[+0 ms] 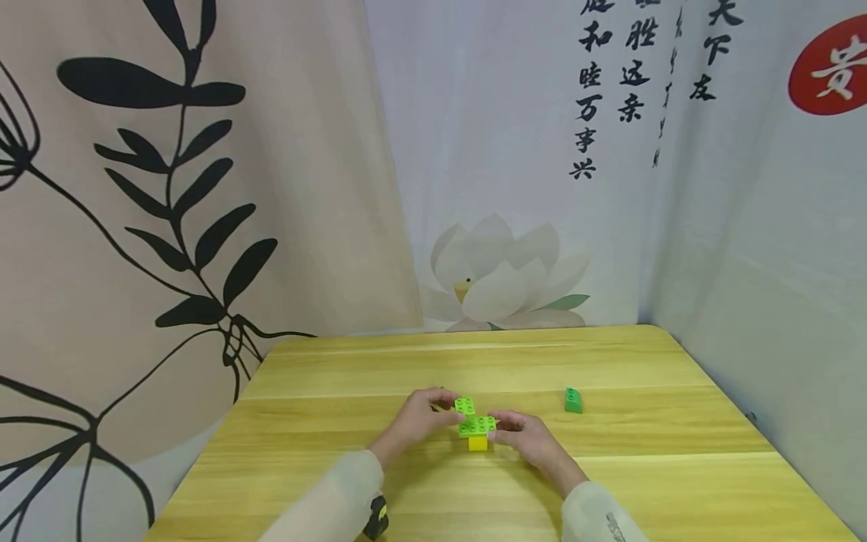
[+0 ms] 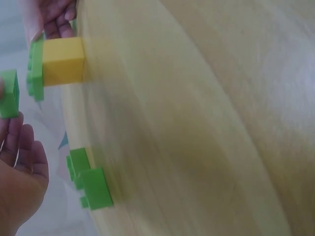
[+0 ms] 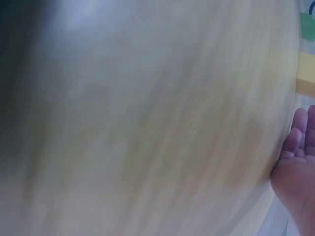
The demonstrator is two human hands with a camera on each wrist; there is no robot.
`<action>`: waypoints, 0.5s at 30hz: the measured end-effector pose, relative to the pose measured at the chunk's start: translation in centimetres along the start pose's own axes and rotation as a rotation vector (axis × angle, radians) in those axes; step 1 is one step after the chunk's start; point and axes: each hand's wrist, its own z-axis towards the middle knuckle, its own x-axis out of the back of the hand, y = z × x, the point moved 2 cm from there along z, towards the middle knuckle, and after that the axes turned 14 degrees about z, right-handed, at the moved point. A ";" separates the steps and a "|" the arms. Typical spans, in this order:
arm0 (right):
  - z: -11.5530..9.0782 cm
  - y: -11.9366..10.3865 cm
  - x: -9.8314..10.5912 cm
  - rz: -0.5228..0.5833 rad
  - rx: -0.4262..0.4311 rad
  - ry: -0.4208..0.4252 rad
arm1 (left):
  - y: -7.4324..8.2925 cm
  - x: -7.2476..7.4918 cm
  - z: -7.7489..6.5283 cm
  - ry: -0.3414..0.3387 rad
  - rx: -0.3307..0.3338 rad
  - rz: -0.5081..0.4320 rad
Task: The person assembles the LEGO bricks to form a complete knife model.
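My left hand (image 1: 420, 418) pinches a small light-green toy building brick (image 1: 464, 406) between thumb and fingers; its studs face up. The brick is just behind the left end of a longer light-green brick (image 1: 477, 426), apart from it in the left wrist view. That longer brick sits on a yellow block (image 1: 477, 443), which stands on the table and juts out beneath it. My right hand (image 1: 528, 436) grips the longer brick's right end with thumb and fingers. At the edge of the right wrist view are this hand (image 3: 300, 172) and the yellow block (image 3: 306, 73).
A darker green brick (image 1: 573, 400) lies on the wooden table (image 1: 643, 497), behind and right of my right hand. Green bricks (image 2: 96, 187) on the table near my left hand are mostly hidden behind it in the head view. Printed curtains (image 1: 325, 188) hang behind the table.
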 end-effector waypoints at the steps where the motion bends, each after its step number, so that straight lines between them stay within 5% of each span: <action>1: 0.0 0.0 0.0 0.000 -0.001 -0.001 | 0.0 -0.2 -0.1 -0.003 -0.001 0.002; 15: -0.2 -0.4 -0.1 -0.001 0.005 0.012 | 0.6 -1.2 -0.2 -0.022 -0.010 0.026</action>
